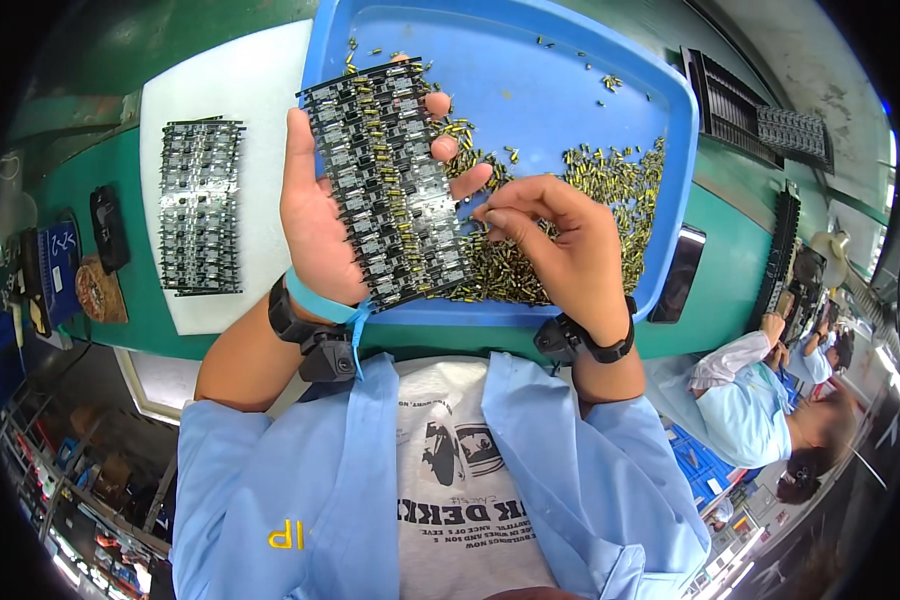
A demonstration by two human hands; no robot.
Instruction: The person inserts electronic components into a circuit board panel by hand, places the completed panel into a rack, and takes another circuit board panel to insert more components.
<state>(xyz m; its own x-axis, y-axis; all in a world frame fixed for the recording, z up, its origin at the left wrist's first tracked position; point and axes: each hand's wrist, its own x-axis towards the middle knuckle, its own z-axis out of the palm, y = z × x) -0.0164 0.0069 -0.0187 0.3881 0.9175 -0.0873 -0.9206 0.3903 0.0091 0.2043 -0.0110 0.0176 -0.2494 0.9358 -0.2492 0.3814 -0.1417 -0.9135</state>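
My left hand (pixel 315 235) holds up a black circuit board panel (pixel 385 185), tilted, its fingertips showing past the far right edge. Rows of small silvery parts cover the panel, and a column of yellowish cylindrical ones runs down its middle. Close to the panel's right edge, my right hand (pixel 575 250) has thumb and forefinger pinched together; what is between them is too small to make out. Beneath both hands is a shallow blue tray (pixel 510 70) with heaps of small yellow-and-dark cylindrical components (pixel 610 205), which look like capacitors.
A second panel (pixel 202 210) lies on a white sheet (pixel 175 315) to the left. Right of the tray are a dark phone-like slab (pixel 678 275) and black slotted racks (pixel 735 110). A co-worker in light blue (pixel 740 415) sits farther right. Both my wrists wear strapped devices.
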